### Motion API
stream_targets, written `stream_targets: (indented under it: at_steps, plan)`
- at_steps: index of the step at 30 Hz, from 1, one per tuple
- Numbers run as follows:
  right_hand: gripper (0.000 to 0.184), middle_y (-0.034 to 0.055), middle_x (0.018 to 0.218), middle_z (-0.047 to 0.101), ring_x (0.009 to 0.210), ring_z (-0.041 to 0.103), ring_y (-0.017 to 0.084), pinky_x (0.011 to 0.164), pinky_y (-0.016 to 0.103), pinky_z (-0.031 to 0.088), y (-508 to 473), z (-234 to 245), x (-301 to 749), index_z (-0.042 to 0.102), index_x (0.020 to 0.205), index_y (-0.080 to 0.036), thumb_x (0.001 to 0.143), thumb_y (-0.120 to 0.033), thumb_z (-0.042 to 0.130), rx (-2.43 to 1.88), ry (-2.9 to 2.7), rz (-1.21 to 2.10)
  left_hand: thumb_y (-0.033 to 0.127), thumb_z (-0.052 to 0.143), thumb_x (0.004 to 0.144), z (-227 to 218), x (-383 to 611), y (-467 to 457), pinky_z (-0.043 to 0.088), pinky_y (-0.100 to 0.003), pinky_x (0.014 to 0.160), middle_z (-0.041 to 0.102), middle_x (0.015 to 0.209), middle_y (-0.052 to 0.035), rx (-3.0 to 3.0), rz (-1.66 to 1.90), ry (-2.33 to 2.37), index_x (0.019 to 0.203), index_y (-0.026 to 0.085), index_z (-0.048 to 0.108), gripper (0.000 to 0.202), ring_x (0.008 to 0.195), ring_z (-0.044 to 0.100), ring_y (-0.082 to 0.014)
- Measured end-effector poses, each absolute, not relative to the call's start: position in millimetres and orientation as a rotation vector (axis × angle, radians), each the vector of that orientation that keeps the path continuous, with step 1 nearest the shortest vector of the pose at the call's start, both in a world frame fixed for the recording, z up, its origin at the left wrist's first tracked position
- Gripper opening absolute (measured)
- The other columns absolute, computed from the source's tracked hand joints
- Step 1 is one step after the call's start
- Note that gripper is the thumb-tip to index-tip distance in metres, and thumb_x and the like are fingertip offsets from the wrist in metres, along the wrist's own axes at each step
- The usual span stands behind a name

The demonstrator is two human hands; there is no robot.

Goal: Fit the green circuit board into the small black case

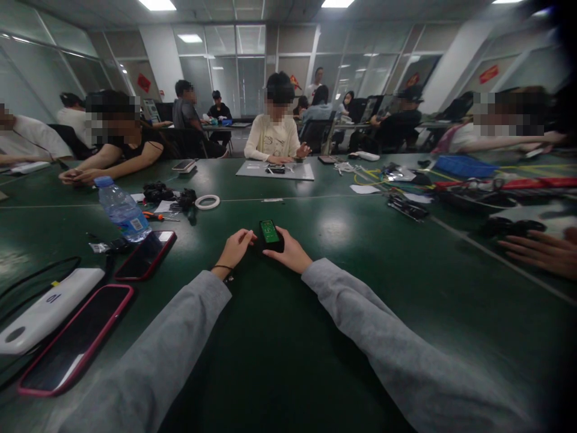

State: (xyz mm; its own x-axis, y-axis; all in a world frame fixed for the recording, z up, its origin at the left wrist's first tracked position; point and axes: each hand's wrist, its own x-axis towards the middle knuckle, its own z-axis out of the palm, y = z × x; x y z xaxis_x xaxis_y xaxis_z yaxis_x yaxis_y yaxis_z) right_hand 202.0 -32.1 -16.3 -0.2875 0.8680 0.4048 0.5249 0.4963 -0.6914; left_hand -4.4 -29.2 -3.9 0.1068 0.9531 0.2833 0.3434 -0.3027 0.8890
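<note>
Both our hands frame a small black device with a lit green screen [271, 234] at mid-bench.

From the left: a white power bank [47, 310], two red-cased dark smartphones [76, 340] and a clear plastic water bottle with a blue cap [122, 210] lie on the dark green bench [342, 288]. Our left hand [235, 248] touches the device's left edge, fingers loosely curled, not gripping. Our right hand [291, 251] rests against its right side, fingers extended, partly cupping it. We judge the device light, rigid and smooth, with a fragile screen; it is best held by its long edges. A neighbour's hand [538, 252] lies at far right.
</note>
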Motion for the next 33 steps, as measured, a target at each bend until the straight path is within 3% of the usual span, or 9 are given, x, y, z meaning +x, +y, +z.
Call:
stream_targets:
  at_steps: [7, 11, 14, 19, 26, 33]
  plan:
    - [0.068, 0.0161, 0.13, 0.048, 0.12, 0.048, 0.026, 0.104, 0.043, 0.038, -32, -18, 201, 0.038, 0.134, -0.013, 0.077, -0.038, 0.065, -1.083, -2.057, 0.391, 0.035, 0.055, 0.084, -12, -4, -28, 0.05, -0.033, 0.082, 0.069, 0.097, -0.0081, 1.775, 1.2, 1.231, 0.104, 0.017, 0.059, 0.027, 0.087, 0.066, -0.0174]
    - [0.061, 0.0125, 0.122, 0.053, 0.111, 0.054, 0.024, 0.097, 0.041, 0.044, -34, -14, 202, 0.041, 0.13, -0.016, 0.076, -0.033, 0.064, -1.083, -2.033, 0.384, 0.034, 0.057, 0.083, -15, -5, -26, 0.05, -0.035, 0.084, 0.07, 0.094, -0.0084, 1.709, 1.223, 1.277, 0.122, 0.016, 0.046, 0.044, 0.083, 0.067, -0.0172]
    - [0.062, 0.0107, 0.124, 0.05, 0.115, 0.051, 0.024, 0.1, 0.04, 0.042, -36, -11, 202, 0.038, 0.132, -0.018, 0.074, -0.024, 0.061, -1.011, -2.094, 0.312, 0.037, 0.057, 0.083, -15, -6, -25, 0.05, -0.035, 0.082, 0.071, 0.091, -0.0074, 1.662, 1.234, 1.301, 0.131, 0.016, 0.037, 0.056, 0.078, 0.067, -0.0168]
    - [0.065, 0.0118, 0.13, 0.042, 0.121, 0.045, 0.027, 0.101, 0.044, 0.041, -37, -10, 201, 0.039, 0.133, -0.021, 0.071, -0.018, 0.06, -0.979, -2.216, 0.264, 0.037, 0.06, 0.081, -15, -7, -24, 0.049, -0.032, 0.081, 0.069, 0.087, -0.0055, 1.712, 1.2, 1.305, 0.124, 0.016, 0.048, 0.05, 0.079, 0.066, -0.0169]
    - [0.066, 0.0098, 0.126, 0.045, 0.118, 0.046, 0.024, 0.104, 0.043, 0.038, -40, -8, 201, 0.036, 0.133, -0.022, 0.071, -0.015, 0.058, -0.887, -2.171, 0.393, 0.032, 0.057, 0.082, -16, -8, -24, 0.049, -0.032, 0.079, 0.068, 0.082, -0.0041, 1.685, 1.208, 1.296, 0.12, 0.016, 0.047, 0.042, 0.078, 0.066, -0.0162]
    - [0.045, 0.009, 0.113, 0.053, 0.106, 0.053, 0.022, 0.095, 0.04, 0.043, -37, -9, 199, 0.043, 0.118, -0.02, 0.082, -0.04, 0.059, -0.964, -1.959, 0.634, 0.032, 0.061, 0.079, -11, -6, -26, 0.049, -0.031, 0.076, 0.068, 0.077, -0.0028, 1.705, 1.197, 1.251, 0.113, 0.017, 0.049, 0.039, 0.076, 0.067, -0.0165]
